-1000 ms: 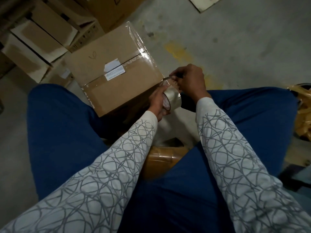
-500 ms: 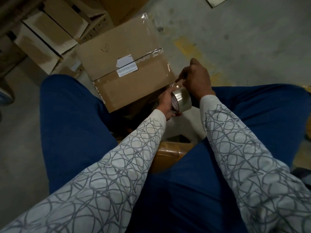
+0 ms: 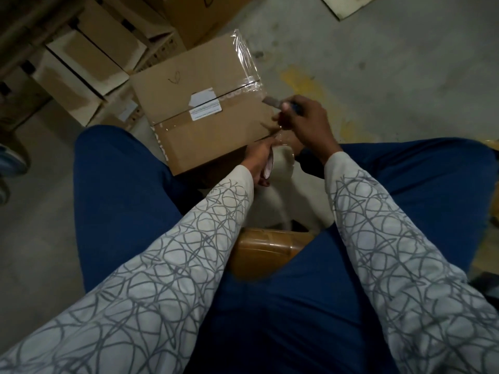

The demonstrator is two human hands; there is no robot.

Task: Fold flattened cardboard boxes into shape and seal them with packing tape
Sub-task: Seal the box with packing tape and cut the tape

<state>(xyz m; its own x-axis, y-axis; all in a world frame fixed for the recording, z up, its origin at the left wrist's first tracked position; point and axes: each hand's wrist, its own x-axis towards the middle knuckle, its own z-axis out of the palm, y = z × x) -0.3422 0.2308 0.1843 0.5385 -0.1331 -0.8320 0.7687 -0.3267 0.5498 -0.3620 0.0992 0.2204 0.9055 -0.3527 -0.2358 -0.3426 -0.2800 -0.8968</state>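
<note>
Cardboard box (image 3: 205, 109) at twelve o'clock, seam taped. Left hand (image 3: 256, 163) curls round the tape roll (image 3: 282, 155) at its four o'clock corner, likely tensioning it; right hand (image 3: 310, 125) clenches a cutter (image 3: 272, 102), poised to slice.

One taped box (image 3: 205, 136) up front. Two tape rolls: one clear roll (image 3: 282, 157), one brown roll (image 3: 266, 251). One cutter (image 3: 272, 102). Two hands, left hand (image 3: 258, 164) and right hand (image 3: 310, 125). Two white stickers on the box (one printed label (image 3: 205, 113), one torn patch (image 3: 201, 98)). At least four stacked boxes (image 3: 89, 68) behind, exact count unclear. One flat cardboard sheet (image 3: 348, 5).
</note>
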